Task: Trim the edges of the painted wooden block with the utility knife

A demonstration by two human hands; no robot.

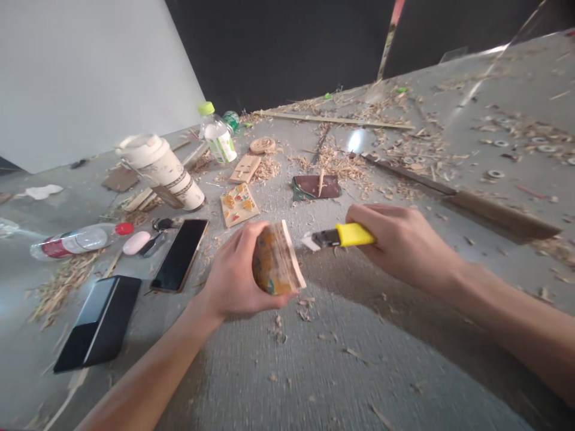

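My left hand (240, 272) is wrapped round a painted wooden block (274, 260), orange and brown on its side, with a pale bare edge facing right. In my right hand (395, 239) is a yellow utility knife (354, 234), its blade pointing left, a little apart from the block's pale edge. Beyond the block lies a small board with orange painted shapes (239, 205). Behind that are a carved wooden piece (245, 169) and a round wooden disc (262, 145). A dark red and green folded case (317, 187) has a wood sliver on it.
At the left are a black phone (179, 254), a black box (101, 323), a red-capped bottle (83, 240), a pink oval object (136, 243) and a cream cup (162, 170). A green-capped bottle (219, 137) stands behind. Shavings and a long wooden strip (503, 218) lie rightward.
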